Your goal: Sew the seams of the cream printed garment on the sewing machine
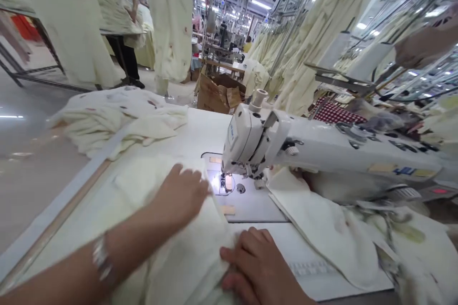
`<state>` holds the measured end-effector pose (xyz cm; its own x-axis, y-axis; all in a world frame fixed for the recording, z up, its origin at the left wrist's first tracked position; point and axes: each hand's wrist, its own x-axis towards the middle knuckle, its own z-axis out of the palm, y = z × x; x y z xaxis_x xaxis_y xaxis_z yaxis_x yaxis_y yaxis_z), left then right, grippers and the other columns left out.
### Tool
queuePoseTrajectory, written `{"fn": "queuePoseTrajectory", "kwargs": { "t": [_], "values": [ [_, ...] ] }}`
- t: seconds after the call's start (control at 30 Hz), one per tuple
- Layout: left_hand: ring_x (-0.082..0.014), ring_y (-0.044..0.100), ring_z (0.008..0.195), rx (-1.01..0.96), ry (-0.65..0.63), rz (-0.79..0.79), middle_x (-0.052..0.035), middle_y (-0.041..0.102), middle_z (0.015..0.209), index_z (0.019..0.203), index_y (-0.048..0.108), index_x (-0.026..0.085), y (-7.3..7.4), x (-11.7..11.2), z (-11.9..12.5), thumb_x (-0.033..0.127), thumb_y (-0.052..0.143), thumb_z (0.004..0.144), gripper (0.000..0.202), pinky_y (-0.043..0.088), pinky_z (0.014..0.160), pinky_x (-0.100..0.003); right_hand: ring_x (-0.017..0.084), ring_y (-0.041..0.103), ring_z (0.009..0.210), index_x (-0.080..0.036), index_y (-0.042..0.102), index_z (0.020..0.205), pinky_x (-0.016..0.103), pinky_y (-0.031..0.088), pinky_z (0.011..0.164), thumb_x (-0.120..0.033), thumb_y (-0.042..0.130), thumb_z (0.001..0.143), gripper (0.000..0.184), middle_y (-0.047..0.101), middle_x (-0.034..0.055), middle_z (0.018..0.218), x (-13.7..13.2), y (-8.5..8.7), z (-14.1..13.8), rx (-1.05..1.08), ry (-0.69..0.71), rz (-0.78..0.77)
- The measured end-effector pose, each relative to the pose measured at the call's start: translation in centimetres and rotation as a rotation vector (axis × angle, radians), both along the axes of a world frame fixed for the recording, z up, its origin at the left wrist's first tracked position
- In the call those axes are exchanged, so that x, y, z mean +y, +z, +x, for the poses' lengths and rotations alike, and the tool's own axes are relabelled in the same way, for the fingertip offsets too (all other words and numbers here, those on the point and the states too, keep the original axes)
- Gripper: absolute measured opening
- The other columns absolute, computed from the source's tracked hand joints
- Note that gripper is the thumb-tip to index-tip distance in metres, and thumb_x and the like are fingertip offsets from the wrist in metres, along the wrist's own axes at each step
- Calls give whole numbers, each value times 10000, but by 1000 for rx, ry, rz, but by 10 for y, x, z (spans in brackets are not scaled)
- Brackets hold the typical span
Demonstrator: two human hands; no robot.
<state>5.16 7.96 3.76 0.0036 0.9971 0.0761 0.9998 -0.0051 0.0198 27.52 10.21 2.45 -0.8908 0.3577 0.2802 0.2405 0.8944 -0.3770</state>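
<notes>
Cream-coloured fabric [193,252] lies over the front left of a white sewing table, its right edge running close to the needle area. My left hand [186,195] is on this fabric with its fingers curled down into it, just left of the presser foot [225,182]. Nearer to me, my right hand [255,259] has its fingers bent and closed at the fabric's right edge; the thumb is partly hidden. The white sewing machine [250,140] stands beyond both hands, its lamp lighting the needle plate.
A heap of cream garments [118,114] lies at the table's far left. More cream cloth [322,224] sits under the machine arm. A cardboard box [214,95] stands behind the table. Thread cones [370,59] rise at right. Another person [123,19] stands by stacked cloth at upper left.
</notes>
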Motion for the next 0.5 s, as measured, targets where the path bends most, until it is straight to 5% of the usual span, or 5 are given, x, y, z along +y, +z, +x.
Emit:
{"fn": "queuePoseTrajectory", "kwargs": {
  "t": [0.13, 0.23, 0.37, 0.5],
  "values": [
    [-189, 595, 877, -63, 7, 12, -56, 629, 919, 901, 611, 114, 36, 30, -29, 229, 509, 896, 154, 463, 831, -404, 200, 524, 737, -198, 582, 830, 316, 313, 664, -268, 574, 848, 72, 588, 27, 773, -20, -7, 0, -50, -229, -61],
    [-126, 589, 688, -115, 30, 16, -5, 610, 812, 970, 570, 128, 56, 29, -39, 245, 489, 908, 156, 500, 650, -289, 242, 545, 801, -192, 581, 942, 346, 324, 701, -261, 641, 777, 189, 617, 49, 846, -20, -8, -5, -69, -380, -100],
    [-155, 591, 749, -140, 74, 108, -64, 624, 872, 958, 555, 153, 72, -31, -15, -35, 312, 764, 363, 466, 673, -282, 225, 544, 738, -189, 547, 719, 359, 351, 706, -185, 528, 782, 66, 591, 36, 724, -7, -1, 4, -18, -389, -205],
    [-206, 583, 667, -276, -74, 42, -46, 632, 753, 773, 612, 214, 65, -125, 23, 81, 440, 642, 255, 441, 608, -308, 200, 579, 856, -196, 513, 735, 332, 413, 774, -187, 515, 774, 41, 644, 46, 873, -7, 17, 38, 35, -246, -352]
  ]
}}
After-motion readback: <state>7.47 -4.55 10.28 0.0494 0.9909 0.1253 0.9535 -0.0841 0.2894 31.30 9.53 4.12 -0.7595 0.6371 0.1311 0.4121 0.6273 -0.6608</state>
